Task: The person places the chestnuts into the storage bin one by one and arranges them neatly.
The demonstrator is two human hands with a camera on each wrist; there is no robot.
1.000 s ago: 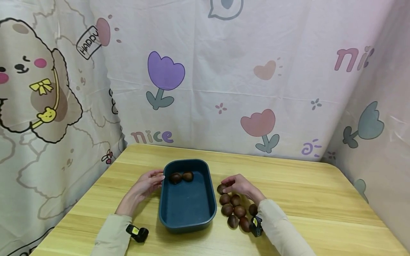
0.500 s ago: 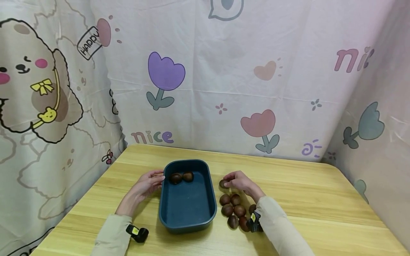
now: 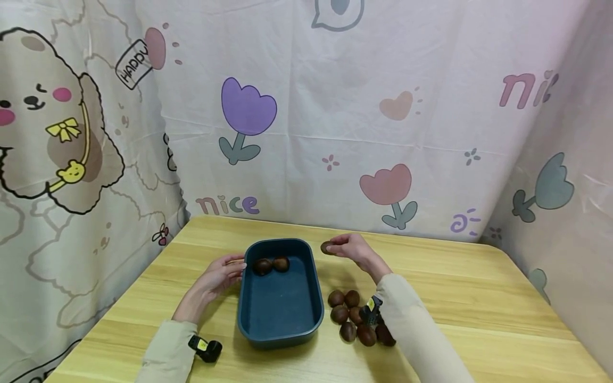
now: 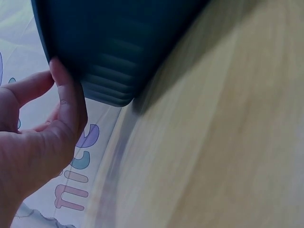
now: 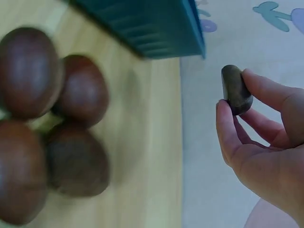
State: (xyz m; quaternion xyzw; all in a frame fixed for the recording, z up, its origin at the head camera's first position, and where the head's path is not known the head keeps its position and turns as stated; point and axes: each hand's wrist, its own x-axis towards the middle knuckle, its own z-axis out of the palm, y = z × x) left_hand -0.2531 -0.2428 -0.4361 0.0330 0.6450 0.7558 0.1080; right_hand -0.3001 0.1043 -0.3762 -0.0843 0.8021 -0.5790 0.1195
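Note:
High above the table, beyond the right rim of a dark blue tray (image 3: 282, 311), my right hand (image 3: 355, 250) pinches a chestnut (image 3: 328, 248) between thumb and fingers. The right wrist view shows its flattened side and dull brown shell (image 5: 233, 90). My left hand (image 3: 221, 276) touches the tray's left wall with relaxed fingers, the fingertips (image 4: 56, 66) right at the rim. Two chestnuts (image 3: 262, 266) lie side by side at the tray's far end. Several more chestnuts (image 3: 348, 332) are clustered to the right of the tray, partly hidden by the right wrist camera.
The wooden table (image 3: 460, 298) ends at a printed cloth (image 3: 311, 175) hung behind it and at both sides. My wrists carry small black cameras (image 3: 206, 349), the right one hanging over the loose chestnuts.
My right hand has taken a chestnut from the far end of the cluster, lifted it and moved it away toward the back. The left hand and the tray stay put.

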